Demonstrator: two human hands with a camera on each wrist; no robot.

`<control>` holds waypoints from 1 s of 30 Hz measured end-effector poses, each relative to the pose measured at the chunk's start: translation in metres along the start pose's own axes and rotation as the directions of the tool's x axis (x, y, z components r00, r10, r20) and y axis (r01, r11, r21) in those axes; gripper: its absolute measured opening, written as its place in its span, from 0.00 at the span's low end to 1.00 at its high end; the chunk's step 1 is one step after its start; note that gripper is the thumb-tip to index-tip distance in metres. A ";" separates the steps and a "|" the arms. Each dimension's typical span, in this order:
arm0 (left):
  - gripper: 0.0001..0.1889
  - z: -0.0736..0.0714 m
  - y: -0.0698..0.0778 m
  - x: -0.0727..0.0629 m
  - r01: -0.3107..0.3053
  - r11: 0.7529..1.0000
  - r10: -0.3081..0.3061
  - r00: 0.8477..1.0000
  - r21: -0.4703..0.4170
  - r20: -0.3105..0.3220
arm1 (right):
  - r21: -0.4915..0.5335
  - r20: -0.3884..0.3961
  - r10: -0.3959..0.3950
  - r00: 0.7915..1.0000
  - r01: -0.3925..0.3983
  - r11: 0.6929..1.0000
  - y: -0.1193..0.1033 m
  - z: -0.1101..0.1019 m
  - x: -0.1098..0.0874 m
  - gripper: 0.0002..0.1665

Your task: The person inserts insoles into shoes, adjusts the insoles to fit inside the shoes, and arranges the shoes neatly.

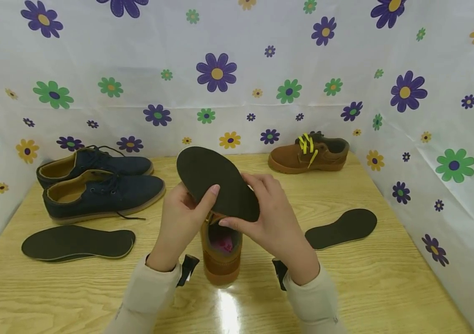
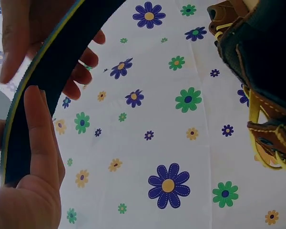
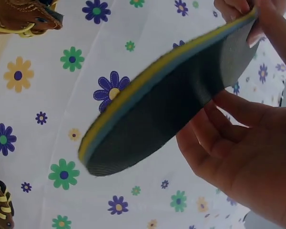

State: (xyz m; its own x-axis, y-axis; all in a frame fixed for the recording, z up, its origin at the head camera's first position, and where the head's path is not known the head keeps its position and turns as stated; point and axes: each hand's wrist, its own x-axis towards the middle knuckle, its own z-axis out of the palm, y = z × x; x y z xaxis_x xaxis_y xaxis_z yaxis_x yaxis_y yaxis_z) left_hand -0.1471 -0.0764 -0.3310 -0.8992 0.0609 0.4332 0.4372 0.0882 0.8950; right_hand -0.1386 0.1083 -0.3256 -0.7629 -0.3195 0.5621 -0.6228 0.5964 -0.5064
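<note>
Both hands hold a black insole [image 1: 205, 169] up over a brown shoe [image 1: 221, 268], one end raised. The left hand [image 1: 180, 220] pinches its left side, thumb on the dark face and fingers behind. At the lower right end, the right hand [image 1: 276, 222] grips the edge between thumb and fingers. Yellow and blue layers show along the insole's edge [image 3: 148, 78] in the right wrist view. The shoe stands heel toward me, its opening visible with a pink patch inside; hands and insole hide its front. Its yellow laces [image 2: 254, 112] show in the left wrist view.
Two navy lace-up shoes [image 1: 116, 197] stand at the left, with stacked dark insoles [image 1: 76, 241] in front of them. Another brown shoe [image 1: 308, 155] with yellow laces is at the back right. A single black insole [image 1: 345, 227] lies at the right. Flowered cloth [image 1: 241, 116] walls the table.
</note>
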 end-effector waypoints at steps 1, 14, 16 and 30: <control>0.06 0.000 0.000 0.000 0.007 1.000 -0.007 1.000 -0.003 -0.002 | -0.050 -0.006 0.001 1.000 -0.001 0.999 -0.002 0.002 0.000 0.49; 0.16 -0.018 -0.012 0.005 -0.086 0.996 0.089 0.984 -0.029 0.157 | 0.157 -0.111 0.207 0.972 -0.189 0.969 0.000 -0.004 0.002 0.32; 0.15 -0.022 -0.016 0.008 -0.149 0.980 0.122 0.973 0.131 0.196 | 0.265 -0.133 0.308 0.942 -0.265 0.927 0.005 -0.010 0.001 0.26; 0.20 -0.004 -0.054 0.006 -0.356 0.547 -0.088 0.875 0.757 0.475 | 0.394 0.177 0.651 0.738 -0.659 0.641 0.015 -0.020 -0.035 0.18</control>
State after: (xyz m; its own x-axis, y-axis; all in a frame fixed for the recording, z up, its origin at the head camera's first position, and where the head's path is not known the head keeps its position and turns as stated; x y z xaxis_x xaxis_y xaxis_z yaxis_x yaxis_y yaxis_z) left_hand -0.1760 -0.0851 -0.3768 -0.8180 0.5182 0.2498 0.5719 0.7796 0.2552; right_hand -0.1181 0.1434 -0.3400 -0.9993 0.0220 -0.0301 0.0353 0.3026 -0.9525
